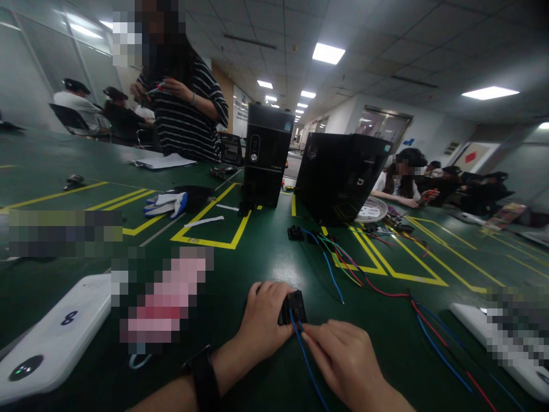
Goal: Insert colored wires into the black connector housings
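Observation:
A small black electrical block (297,306) lies low over the green table in front of me. My left hand (266,312) is closed around its left side, a dark watch band (205,377) on the wrist. From the block's near face a blue wire (305,349) runs down toward the bottom edge. Close by the block, my right hand (343,349) pinches the blue wire between thumb and fingertips; the exact contact is partly hidden. Beyond my hands sits another black block (295,232) with a blue wire leading from it.
Red and blue wires (446,343) trail across the right side. Two black computer cases (268,154) stand ahead, near a white basket (372,209). White devices flank both sides; gloves (166,204) lie left. A person in a striped top (189,109) stands across the table, handling a small tool.

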`<state>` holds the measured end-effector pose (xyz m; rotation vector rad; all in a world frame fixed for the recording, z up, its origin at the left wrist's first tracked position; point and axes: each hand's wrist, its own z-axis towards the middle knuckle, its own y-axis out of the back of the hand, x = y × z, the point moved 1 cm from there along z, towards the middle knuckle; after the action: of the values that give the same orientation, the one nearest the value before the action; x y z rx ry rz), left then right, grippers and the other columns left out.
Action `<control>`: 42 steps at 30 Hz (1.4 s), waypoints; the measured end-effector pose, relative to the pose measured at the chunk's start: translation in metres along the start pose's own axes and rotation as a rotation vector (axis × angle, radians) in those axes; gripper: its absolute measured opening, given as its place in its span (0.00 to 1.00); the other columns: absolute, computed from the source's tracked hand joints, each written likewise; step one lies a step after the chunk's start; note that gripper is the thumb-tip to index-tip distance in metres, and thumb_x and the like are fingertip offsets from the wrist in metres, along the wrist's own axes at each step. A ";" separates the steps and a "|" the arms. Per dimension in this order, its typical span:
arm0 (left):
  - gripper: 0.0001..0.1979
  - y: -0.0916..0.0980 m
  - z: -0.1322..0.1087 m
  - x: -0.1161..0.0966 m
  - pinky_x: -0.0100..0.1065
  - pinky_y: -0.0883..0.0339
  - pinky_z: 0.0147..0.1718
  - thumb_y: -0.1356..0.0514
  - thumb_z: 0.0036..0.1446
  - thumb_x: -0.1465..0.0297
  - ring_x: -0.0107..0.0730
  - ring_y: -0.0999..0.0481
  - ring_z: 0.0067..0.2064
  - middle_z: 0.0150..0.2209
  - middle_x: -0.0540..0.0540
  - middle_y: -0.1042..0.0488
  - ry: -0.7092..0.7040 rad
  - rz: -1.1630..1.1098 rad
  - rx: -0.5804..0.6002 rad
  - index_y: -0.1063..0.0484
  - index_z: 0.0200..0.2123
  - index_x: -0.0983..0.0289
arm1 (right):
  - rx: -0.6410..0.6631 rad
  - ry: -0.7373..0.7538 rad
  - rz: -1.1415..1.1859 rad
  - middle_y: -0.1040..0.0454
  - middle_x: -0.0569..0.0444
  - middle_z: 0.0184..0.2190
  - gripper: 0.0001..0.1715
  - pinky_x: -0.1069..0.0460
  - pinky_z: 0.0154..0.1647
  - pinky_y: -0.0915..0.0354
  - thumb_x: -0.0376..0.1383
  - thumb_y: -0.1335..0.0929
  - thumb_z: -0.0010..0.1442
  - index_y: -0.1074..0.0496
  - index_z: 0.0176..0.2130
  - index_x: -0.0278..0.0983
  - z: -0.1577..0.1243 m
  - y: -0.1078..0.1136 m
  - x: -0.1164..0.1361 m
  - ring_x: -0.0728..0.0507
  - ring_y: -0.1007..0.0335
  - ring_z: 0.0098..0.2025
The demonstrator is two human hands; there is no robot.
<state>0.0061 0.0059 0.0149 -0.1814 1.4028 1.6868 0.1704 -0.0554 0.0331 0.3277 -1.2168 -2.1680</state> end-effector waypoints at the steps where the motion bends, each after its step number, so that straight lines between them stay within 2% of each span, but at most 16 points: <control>1: 0.17 0.000 0.000 0.000 0.41 0.48 0.47 0.35 0.45 0.68 0.41 0.33 0.45 0.40 0.48 0.28 0.002 -0.002 0.002 0.34 0.39 0.57 | 0.043 0.027 -0.009 0.28 0.56 0.22 0.10 0.52 0.26 0.49 0.31 0.38 0.63 0.28 0.36 0.36 0.000 0.001 -0.001 0.48 0.37 0.22; 4: 0.18 0.000 0.000 0.001 0.42 0.48 0.48 0.34 0.43 0.68 0.41 0.33 0.46 0.41 0.49 0.28 0.012 -0.002 0.012 0.34 0.39 0.57 | 0.183 0.060 -0.028 0.28 0.57 0.21 0.11 0.52 0.25 0.50 0.31 0.39 0.63 0.28 0.35 0.37 0.001 0.006 -0.005 0.47 0.36 0.22; 7: 0.20 -0.001 0.000 0.002 0.42 0.48 0.48 0.33 0.42 0.67 0.41 0.33 0.46 0.41 0.49 0.29 0.025 0.007 0.012 0.34 0.40 0.57 | 0.234 -0.020 -0.016 0.26 0.57 0.24 0.10 0.53 0.26 0.48 0.31 0.38 0.62 0.28 0.37 0.39 0.000 0.012 -0.012 0.48 0.33 0.25; 11: 0.20 -0.001 0.000 0.002 0.43 0.48 0.49 0.33 0.43 0.65 0.42 0.33 0.46 0.41 0.49 0.29 0.032 0.013 0.013 0.34 0.40 0.57 | 0.133 -0.103 0.011 0.25 0.57 0.26 0.09 0.53 0.29 0.45 0.33 0.37 0.62 0.28 0.37 0.40 -0.002 0.012 -0.016 0.48 0.31 0.27; 14: 0.19 -0.001 0.000 0.002 0.43 0.48 0.49 0.33 0.44 0.66 0.41 0.33 0.46 0.41 0.49 0.29 0.027 0.013 0.012 0.34 0.40 0.57 | 0.028 -0.052 0.015 0.26 0.57 0.25 0.08 0.53 0.28 0.45 0.32 0.37 0.62 0.28 0.36 0.38 -0.002 0.007 -0.012 0.48 0.33 0.24; 18: 0.18 -0.001 0.001 0.002 0.42 0.48 0.48 0.34 0.45 0.66 0.41 0.33 0.45 0.40 0.49 0.29 0.020 0.011 0.006 0.34 0.39 0.57 | -0.030 0.019 0.010 0.27 0.56 0.23 0.08 0.53 0.27 0.46 0.31 0.37 0.62 0.28 0.37 0.36 0.001 0.000 -0.006 0.48 0.35 0.23; 20: 0.18 -0.001 0.001 0.002 0.42 0.48 0.47 0.34 0.44 0.66 0.41 0.33 0.45 0.40 0.49 0.29 0.017 0.004 0.003 0.34 0.39 0.57 | -0.015 0.051 0.004 0.28 0.57 0.22 0.08 0.53 0.27 0.46 0.31 0.37 0.62 0.28 0.37 0.36 0.002 0.000 -0.004 0.48 0.36 0.23; 23: 0.19 0.000 0.000 0.002 0.42 0.48 0.47 0.33 0.43 0.67 0.41 0.33 0.45 0.40 0.48 0.28 0.011 -0.004 0.007 0.34 0.39 0.57 | 0.090 0.080 -0.003 0.28 0.57 0.21 0.10 0.52 0.25 0.48 0.32 0.38 0.63 0.28 0.37 0.37 0.003 0.004 -0.004 0.48 0.36 0.22; 27: 0.19 0.000 0.000 0.002 0.42 0.49 0.48 0.33 0.43 0.67 0.41 0.33 0.46 0.41 0.48 0.28 0.006 -0.004 0.014 0.34 0.40 0.56 | 0.201 0.014 -0.010 0.27 0.58 0.23 0.10 0.53 0.25 0.48 0.32 0.38 0.63 0.28 0.35 0.39 0.002 0.011 -0.010 0.48 0.34 0.23; 29: 0.19 -0.001 0.000 0.003 0.42 0.49 0.48 0.33 0.44 0.66 0.41 0.33 0.46 0.41 0.48 0.28 0.008 -0.004 0.013 0.34 0.40 0.56 | 0.197 -0.042 -0.004 0.25 0.58 0.25 0.10 0.53 0.27 0.46 0.32 0.38 0.63 0.28 0.36 0.40 0.002 0.014 -0.013 0.48 0.32 0.26; 32: 0.20 -0.001 0.000 0.002 0.42 0.49 0.49 0.33 0.44 0.65 0.41 0.33 0.47 0.41 0.48 0.28 0.011 0.000 0.019 0.34 0.40 0.56 | 0.115 -0.075 0.000 0.25 0.57 0.26 0.10 0.54 0.29 0.45 0.33 0.38 0.64 0.28 0.37 0.39 0.002 0.014 -0.014 0.49 0.32 0.26; 38: 0.18 0.000 0.000 -0.001 0.42 0.49 0.49 0.34 0.45 0.67 0.41 0.33 0.46 0.41 0.48 0.28 0.015 0.003 0.029 0.34 0.40 0.56 | -0.019 -0.001 -0.013 0.27 0.56 0.23 0.09 0.53 0.28 0.45 0.32 0.38 0.63 0.27 0.36 0.36 0.002 0.004 -0.004 0.48 0.35 0.24; 42: 0.18 0.001 0.000 0.000 0.43 0.50 0.49 0.34 0.44 0.67 0.42 0.34 0.47 0.42 0.49 0.28 0.018 0.000 0.041 0.34 0.40 0.56 | 0.087 0.072 -0.010 0.28 0.57 0.21 0.10 0.52 0.25 0.48 0.31 0.38 0.63 0.28 0.36 0.36 0.004 0.004 -0.002 0.48 0.37 0.22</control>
<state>0.0061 0.0061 0.0157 -0.1737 1.4495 1.6591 0.1723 -0.0532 0.0386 0.4453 -1.2743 -2.0967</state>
